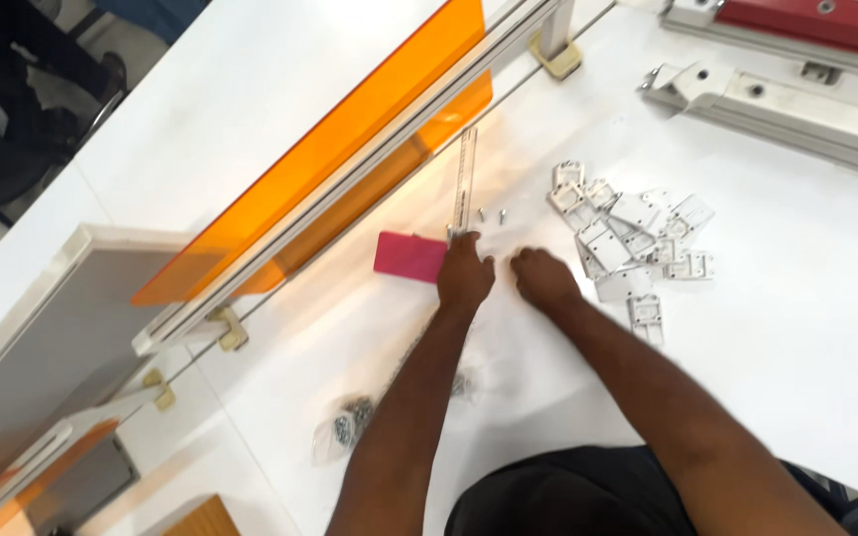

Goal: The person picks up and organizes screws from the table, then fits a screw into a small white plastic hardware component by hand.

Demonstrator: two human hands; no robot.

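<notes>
Nearest the camera, a clear plastic bag (pixel 345 429) holding small dark metal fasteners lies on the white table (pixel 806 328), just left of the left forearm. Farther out, the left hand (pixel 465 275) pinches the near end of a narrow clear strip (pixel 464 182) that runs away from it; a pink block (pixel 410 256) lies just left of that hand. Two small screws (pixel 492 213) lie beside the strip. Close by, the right hand (pixel 542 276) rests curled on the table; whether it grips anything cannot be told. White brackets (pixel 628 238) are heaped to its right.
</notes>
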